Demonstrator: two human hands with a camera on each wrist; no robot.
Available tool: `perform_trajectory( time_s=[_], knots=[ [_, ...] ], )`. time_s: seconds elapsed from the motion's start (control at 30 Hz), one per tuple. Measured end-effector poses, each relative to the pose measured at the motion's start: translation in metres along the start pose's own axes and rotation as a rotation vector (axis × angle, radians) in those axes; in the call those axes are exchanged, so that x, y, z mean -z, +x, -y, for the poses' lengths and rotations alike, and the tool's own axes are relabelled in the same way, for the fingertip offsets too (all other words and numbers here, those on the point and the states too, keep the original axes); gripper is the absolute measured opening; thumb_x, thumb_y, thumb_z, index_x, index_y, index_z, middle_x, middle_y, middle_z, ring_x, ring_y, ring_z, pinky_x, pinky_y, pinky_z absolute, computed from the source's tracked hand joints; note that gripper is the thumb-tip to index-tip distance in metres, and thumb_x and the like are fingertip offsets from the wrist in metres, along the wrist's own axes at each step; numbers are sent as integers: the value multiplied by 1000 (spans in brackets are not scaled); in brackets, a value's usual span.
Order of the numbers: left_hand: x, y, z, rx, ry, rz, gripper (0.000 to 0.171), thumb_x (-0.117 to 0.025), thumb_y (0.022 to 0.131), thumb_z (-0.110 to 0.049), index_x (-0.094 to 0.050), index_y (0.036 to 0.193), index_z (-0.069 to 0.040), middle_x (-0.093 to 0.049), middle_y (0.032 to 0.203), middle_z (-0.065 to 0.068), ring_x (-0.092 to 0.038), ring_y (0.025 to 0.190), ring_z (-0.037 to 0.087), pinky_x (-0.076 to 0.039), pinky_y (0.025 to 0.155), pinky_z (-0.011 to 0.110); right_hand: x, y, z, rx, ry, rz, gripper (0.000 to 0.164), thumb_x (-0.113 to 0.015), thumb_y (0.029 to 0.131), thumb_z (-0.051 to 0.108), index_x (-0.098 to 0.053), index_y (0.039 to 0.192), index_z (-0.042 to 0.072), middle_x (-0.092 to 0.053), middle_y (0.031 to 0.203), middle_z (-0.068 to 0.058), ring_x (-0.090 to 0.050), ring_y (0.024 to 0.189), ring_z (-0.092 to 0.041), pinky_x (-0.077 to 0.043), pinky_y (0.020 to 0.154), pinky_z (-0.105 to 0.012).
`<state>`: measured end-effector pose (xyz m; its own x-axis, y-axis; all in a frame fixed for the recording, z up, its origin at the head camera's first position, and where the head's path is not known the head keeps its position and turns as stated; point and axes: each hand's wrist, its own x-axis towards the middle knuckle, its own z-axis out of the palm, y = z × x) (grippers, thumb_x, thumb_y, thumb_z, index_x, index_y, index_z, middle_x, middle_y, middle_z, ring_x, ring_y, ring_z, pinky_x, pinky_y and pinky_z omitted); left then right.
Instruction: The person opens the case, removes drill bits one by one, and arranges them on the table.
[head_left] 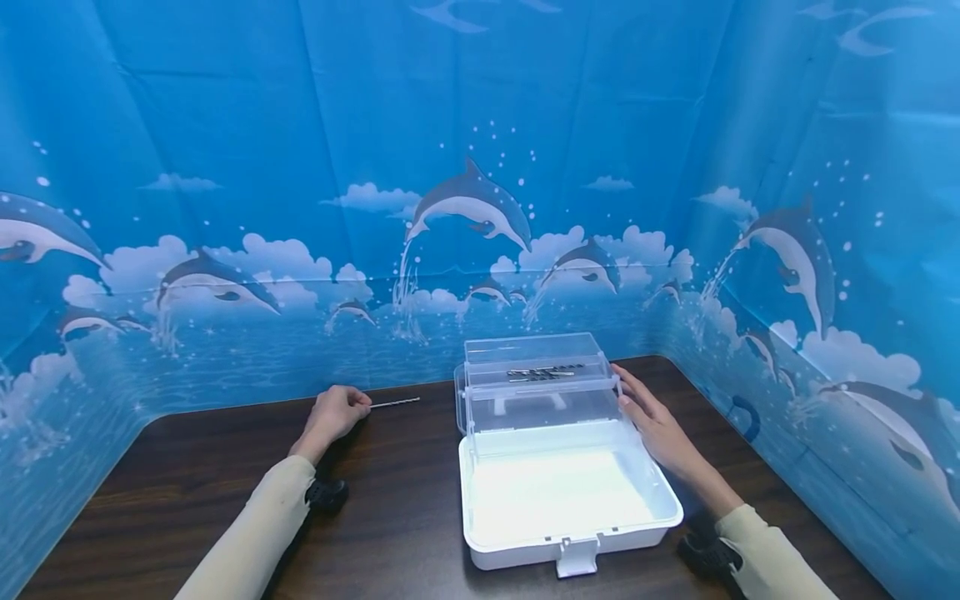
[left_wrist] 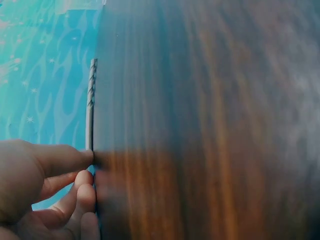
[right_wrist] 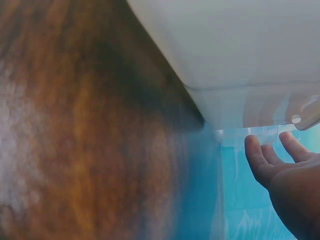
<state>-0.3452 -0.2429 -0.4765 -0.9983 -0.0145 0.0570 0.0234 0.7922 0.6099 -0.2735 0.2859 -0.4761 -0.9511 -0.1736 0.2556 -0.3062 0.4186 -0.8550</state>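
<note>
My left hand (head_left: 335, 414) pinches a thin drill bit (head_left: 397, 402) by one end, low over the table at its back edge. In the left wrist view the spiral end of the drill bit (left_wrist: 91, 90) points away from the fingers. A white plastic toolbox (head_left: 517, 556) stands with its lid up to the right. Its raised clear tray (head_left: 487, 385) bears several dark drill bits (head_left: 542, 374). At the tray's right side is my right hand (head_left: 656, 421), fingertips against the clear plastic. The right wrist view has this hand (right_wrist: 290, 175) with fingers extended beside the box wall.
The dark wooden table (head_left: 397, 508) carries the box right of the middle. A blue curtain (head_left: 375, 125) printed with dolphins encloses the back and sides. The box's front latch (head_left: 577, 557) hangs down. Dark straps (head_left: 327, 495) sit on both wrists.
</note>
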Motion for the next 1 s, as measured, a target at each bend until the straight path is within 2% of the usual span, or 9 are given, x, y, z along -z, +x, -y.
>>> perform_trajectory(
  time_s=[0.17,0.27,0.5,0.63,0.8,1.0],
  knots=[
    [6,1,-9,-26,55,-5,20,-66,100,-14,-73,110,0,-68,98,11,-59,80,26,-53,77,48,-1,0,0,-2,0,-1,56,-43,111,36,-23,163,32,-25,165,-14,-24,147,-48,-28,101,-75],
    [11,1,-24,-63,91,-19,22,-64,101,-17,-72,113,0,-68,99,12,-61,81,26,-54,75,48,0,1,0,-2,1,1,56,-43,111,36,-23,164,32,-24,165,-14,-23,147,-48,-28,101,-75],
    [21,-8,-80,-204,96,-49,29,-60,104,-22,-70,122,-3,-68,108,12,-65,89,27,-55,75,48,-3,0,-1,5,5,-4,56,-42,111,36,-23,164,32,-25,164,-16,-24,146,-50,-30,100,-75],
    [21,-16,-111,-250,95,-96,29,-59,105,-26,-70,123,-6,-68,111,11,-64,90,27,-55,73,47,-7,-1,-3,7,27,6,56,-43,111,36,-24,163,33,-25,165,-14,-24,146,-49,-30,100,-74],
    [14,-22,-148,-329,78,-135,27,-60,104,-25,-71,121,-7,-68,109,10,-63,83,24,-54,66,42,-8,1,-3,9,28,-1,55,-43,111,37,-25,163,34,-25,165,-12,-24,147,-47,-30,101,-73],
    [2,-24,-195,-450,82,-104,24,-61,104,-22,-73,119,-8,-67,106,6,-61,76,17,-51,59,35,-1,1,-1,2,16,-10,55,-43,111,36,-25,163,33,-25,165,-14,-24,147,-47,-29,101,-74]
  ],
)
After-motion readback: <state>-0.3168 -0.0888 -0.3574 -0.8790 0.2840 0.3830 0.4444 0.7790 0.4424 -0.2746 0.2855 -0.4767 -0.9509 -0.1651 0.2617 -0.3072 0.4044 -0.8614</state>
